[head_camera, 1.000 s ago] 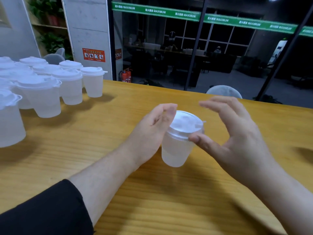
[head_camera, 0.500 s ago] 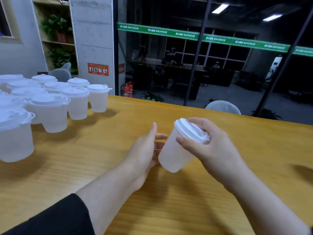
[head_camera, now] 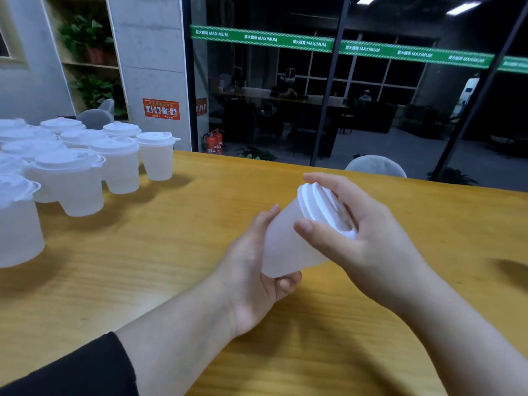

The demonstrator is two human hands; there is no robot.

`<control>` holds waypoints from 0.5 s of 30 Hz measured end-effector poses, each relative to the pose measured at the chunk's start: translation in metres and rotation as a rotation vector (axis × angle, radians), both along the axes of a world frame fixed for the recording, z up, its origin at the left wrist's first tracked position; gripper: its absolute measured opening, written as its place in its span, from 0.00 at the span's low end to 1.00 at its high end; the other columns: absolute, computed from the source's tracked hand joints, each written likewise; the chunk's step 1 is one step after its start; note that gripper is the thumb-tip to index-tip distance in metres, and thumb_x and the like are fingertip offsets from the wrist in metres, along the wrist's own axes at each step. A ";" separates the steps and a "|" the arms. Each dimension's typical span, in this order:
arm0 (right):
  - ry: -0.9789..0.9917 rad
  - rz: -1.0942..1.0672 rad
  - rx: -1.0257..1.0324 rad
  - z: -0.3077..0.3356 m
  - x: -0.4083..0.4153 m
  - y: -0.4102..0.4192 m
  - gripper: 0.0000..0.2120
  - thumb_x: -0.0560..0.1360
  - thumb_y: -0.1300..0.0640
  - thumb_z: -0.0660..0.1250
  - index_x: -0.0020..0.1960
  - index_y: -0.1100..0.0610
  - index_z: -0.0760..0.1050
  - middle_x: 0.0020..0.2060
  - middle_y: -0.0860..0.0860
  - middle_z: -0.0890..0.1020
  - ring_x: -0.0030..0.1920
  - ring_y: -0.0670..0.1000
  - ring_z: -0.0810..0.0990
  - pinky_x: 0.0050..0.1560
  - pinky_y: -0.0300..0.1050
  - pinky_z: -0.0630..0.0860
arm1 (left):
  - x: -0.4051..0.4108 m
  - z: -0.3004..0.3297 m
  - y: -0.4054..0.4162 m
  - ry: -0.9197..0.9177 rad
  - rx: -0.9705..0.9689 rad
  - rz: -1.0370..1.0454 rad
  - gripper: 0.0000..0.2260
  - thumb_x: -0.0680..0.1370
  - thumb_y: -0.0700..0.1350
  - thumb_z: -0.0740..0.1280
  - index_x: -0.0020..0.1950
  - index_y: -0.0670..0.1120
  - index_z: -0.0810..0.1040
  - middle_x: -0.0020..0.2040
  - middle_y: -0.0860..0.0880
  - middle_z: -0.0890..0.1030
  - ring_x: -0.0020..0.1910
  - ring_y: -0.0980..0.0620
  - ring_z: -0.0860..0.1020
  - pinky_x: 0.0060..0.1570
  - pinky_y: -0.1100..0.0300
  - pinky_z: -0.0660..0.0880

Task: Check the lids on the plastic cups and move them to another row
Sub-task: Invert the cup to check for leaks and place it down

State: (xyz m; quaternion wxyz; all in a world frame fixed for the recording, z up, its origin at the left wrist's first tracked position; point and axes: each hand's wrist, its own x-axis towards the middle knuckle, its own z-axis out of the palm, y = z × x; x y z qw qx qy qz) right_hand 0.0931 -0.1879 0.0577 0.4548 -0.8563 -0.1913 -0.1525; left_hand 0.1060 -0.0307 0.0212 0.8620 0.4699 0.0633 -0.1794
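Cup (head_camera: 285, 247) — translucent plastic, white lid (head_camera: 323, 208) fitted, tilted with lid up and to the right, held above the table (head_camera: 171, 252). Left hand (head_camera: 257, 278): fingers curled under the base, thumb along the wall. Right hand (head_camera: 363, 241): thumb and fingers wrapped round the lid rim. Other lidded cups (head_camera: 85, 167) — clustered upright, far left, well apart.

Translucent frosted plastic cup (head_camera: 285, 247) with ridged white snap-on lid (head_camera: 323, 208), lifted clear of the table and tilted, lid end up and to the right, base down and to the left. Cluster of matching lidded translucent cups (head_camera: 71, 164) standing upright at far left, packed close in rows.
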 end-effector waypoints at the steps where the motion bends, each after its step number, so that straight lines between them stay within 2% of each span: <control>1: -0.010 -0.026 0.038 -0.002 0.001 0.003 0.27 0.67 0.31 0.69 0.66 0.34 0.73 0.58 0.34 0.79 0.62 0.35 0.75 0.52 0.26 0.70 | 0.000 0.000 -0.002 -0.020 0.001 0.077 0.14 0.78 0.58 0.70 0.49 0.48 0.83 0.35 0.48 0.79 0.27 0.51 0.72 0.23 0.61 0.62; 3: -0.031 -0.081 0.087 -0.006 0.004 0.010 0.29 0.66 0.29 0.67 0.66 0.36 0.74 0.57 0.37 0.80 0.59 0.38 0.77 0.49 0.31 0.72 | 0.000 0.002 -0.004 -0.070 0.012 0.206 0.13 0.78 0.57 0.70 0.48 0.48 0.83 0.34 0.49 0.80 0.27 0.51 0.73 0.26 0.60 0.61; 7: 0.013 -0.137 0.160 -0.009 0.006 0.018 0.32 0.68 0.28 0.65 0.69 0.38 0.73 0.58 0.38 0.80 0.59 0.39 0.78 0.50 0.37 0.72 | 0.001 0.002 -0.003 -0.146 0.129 0.297 0.15 0.80 0.57 0.68 0.56 0.46 0.82 0.35 0.50 0.80 0.29 0.50 0.74 0.29 0.58 0.63; 9: 0.042 -0.118 0.145 -0.007 0.006 0.012 0.35 0.69 0.24 0.65 0.72 0.38 0.71 0.62 0.36 0.78 0.62 0.35 0.75 0.52 0.33 0.70 | 0.002 0.002 0.000 -0.083 0.118 0.209 0.15 0.80 0.57 0.68 0.55 0.46 0.82 0.36 0.49 0.80 0.30 0.50 0.74 0.30 0.58 0.64; 11: 0.046 -0.069 0.070 -0.006 0.004 0.006 0.38 0.69 0.21 0.63 0.74 0.36 0.68 0.66 0.32 0.75 0.65 0.29 0.69 0.54 0.28 0.69 | 0.004 0.002 0.003 0.022 0.100 0.028 0.14 0.79 0.58 0.67 0.53 0.48 0.83 0.38 0.47 0.79 0.29 0.50 0.73 0.26 0.61 0.65; 13: 0.015 0.006 -0.009 -0.006 0.001 0.002 0.37 0.69 0.23 0.62 0.75 0.35 0.67 0.66 0.30 0.73 0.67 0.27 0.67 0.57 0.23 0.67 | 0.005 -0.001 0.007 0.066 0.127 -0.088 0.14 0.79 0.58 0.66 0.53 0.49 0.83 0.39 0.46 0.78 0.28 0.50 0.72 0.22 0.64 0.64; 15: -0.029 0.052 -0.041 -0.009 0.000 0.001 0.35 0.70 0.29 0.65 0.74 0.37 0.68 0.65 0.30 0.74 0.68 0.31 0.69 0.59 0.22 0.65 | 0.004 0.000 0.006 0.058 0.124 -0.113 0.14 0.79 0.58 0.65 0.51 0.49 0.83 0.38 0.46 0.79 0.28 0.50 0.72 0.21 0.65 0.64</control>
